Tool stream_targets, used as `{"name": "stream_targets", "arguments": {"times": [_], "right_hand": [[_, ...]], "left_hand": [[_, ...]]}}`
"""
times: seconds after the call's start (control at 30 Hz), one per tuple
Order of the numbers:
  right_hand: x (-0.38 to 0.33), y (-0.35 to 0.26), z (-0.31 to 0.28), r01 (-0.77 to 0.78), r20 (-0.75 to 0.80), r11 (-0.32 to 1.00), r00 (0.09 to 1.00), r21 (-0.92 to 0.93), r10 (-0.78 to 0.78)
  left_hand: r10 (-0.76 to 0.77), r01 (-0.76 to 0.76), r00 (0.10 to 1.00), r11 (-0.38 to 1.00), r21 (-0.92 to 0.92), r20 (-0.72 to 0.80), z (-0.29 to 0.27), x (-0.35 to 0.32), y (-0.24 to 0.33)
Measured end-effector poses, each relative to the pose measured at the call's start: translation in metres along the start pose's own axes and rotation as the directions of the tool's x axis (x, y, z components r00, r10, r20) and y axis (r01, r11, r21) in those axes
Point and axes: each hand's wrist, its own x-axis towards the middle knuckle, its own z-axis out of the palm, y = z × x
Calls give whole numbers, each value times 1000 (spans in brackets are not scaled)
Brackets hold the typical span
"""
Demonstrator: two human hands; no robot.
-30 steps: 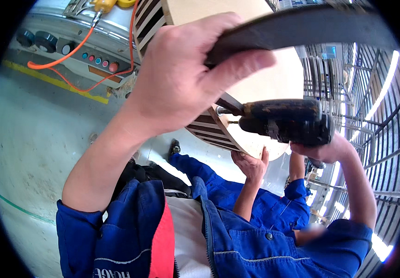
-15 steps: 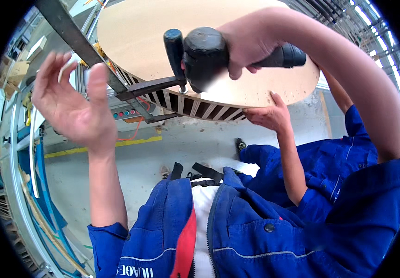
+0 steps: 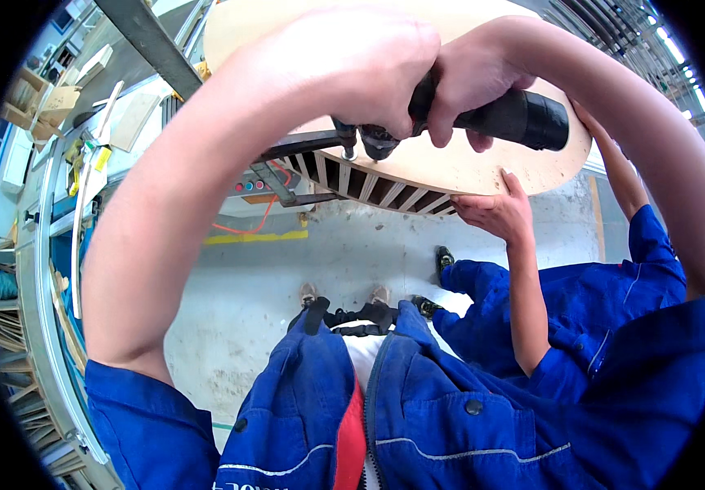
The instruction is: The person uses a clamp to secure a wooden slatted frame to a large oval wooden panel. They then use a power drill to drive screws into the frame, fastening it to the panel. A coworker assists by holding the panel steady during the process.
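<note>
- One black power drill (image 3: 459, 122) was held high at the near edge of a round wooden panel (image 3: 483, 167), its nose against a dark metal bracket (image 3: 299, 147).
- The left hand (image 3: 352, 65) was cupped over the drill's head, fingers closed; the right hand (image 3: 471, 82) gripped its handle.
- The step looked like driving a fastener at the panel's rim; next would call for steady, square pressure.
- One co-worker's hand (image 3: 495, 212) was pressed flat against the panel edge, fingers spread.
- Grey concrete floor (image 3: 263, 286) lay below.
</note>
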Motion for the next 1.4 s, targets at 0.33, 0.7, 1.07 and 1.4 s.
{"name": "stream_targets", "arguments": {"times": [0.33,0.7,1.07,1.4], "right_hand": [[24,17,-10,88,46,987,994,135,-95],[30,20,-17,116,48,993,992,9,-117],[43,28,-17,191,90,974,979,-121,-181],[45,33,-14,213,82,961,976,-174,-201]], "left_hand": [[73,-92,990,983,-161,-121,10,16,-12],[124,-150,973,981,-124,-197,14,21,-15],[180,-238,943,953,-190,-280,32,22,-28],[178,-208,918,977,-50,-355,20,16,-16]]}}
